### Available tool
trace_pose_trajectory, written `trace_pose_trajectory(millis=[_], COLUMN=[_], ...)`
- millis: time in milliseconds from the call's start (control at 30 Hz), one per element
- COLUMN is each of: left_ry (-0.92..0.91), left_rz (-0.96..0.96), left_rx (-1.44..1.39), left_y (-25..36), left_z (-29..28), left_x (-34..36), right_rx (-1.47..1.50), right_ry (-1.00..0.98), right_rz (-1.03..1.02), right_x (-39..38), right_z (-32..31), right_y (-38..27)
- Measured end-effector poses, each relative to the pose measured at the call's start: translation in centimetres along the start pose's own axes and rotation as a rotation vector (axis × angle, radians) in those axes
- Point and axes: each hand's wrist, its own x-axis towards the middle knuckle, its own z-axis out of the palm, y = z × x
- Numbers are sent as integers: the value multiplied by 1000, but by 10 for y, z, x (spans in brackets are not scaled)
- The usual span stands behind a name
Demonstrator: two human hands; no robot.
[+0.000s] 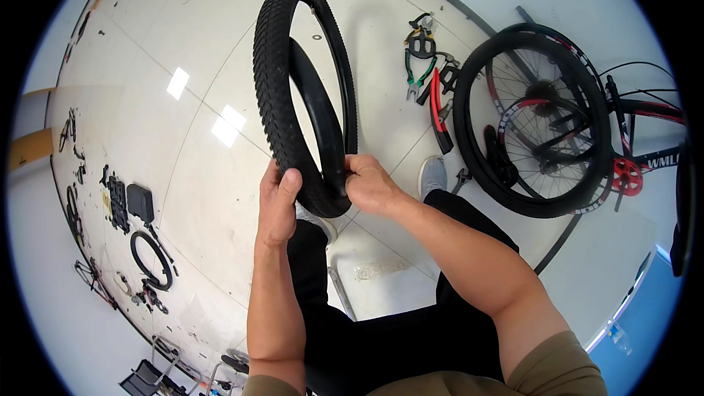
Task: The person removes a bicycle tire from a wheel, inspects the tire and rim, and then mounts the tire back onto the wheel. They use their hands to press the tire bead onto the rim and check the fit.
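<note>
- Knobby black bike tyre [273,66] is held up on edge in the middle of the frame, its top reaching toward the upper centre and its bottom down at both hands.
- Left hand [277,202] has its grip wrapped around the lower left of the tyre, thumb lying over the tread.
- Right hand [372,185] grips the lower right edge, fingers curled in on the bead and the black inner tube [323,121] (the tube sits loose inside the tyre, bulging out of the casing).
- To the right on the white tiled floor [183,154]: a bicycle wheel [543,121] with spokes and cassette, part of a bike frame [653,114] and a red chainring [628,176].
- Upper centre right: green-handled pliers [415,66] and red tyre levers [437,103] on the floor.
- Grey shoe [433,176] just right of the right hand.
</note>
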Motion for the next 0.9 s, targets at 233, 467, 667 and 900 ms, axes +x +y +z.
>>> trace_pose_trajectory(millis=[233,467,667,900], left_ry=[99,188,-33,-144], left_rz=[139,-32,-222,-211], left_rx=[-88,-87,41,-47], left_y=[25,33,35,27], left_z=[9,-6,-33,-26], left_x=[-1,-3,-14,-18], right_rx=[-94,-335,-650,-244], right_ry=[-255,-176,-39,-225], right_rz=[27,87,127,240], right_x=[-2,7,6,11], right_z=[6,4,-11,8], right_y=[6,31,12,43])
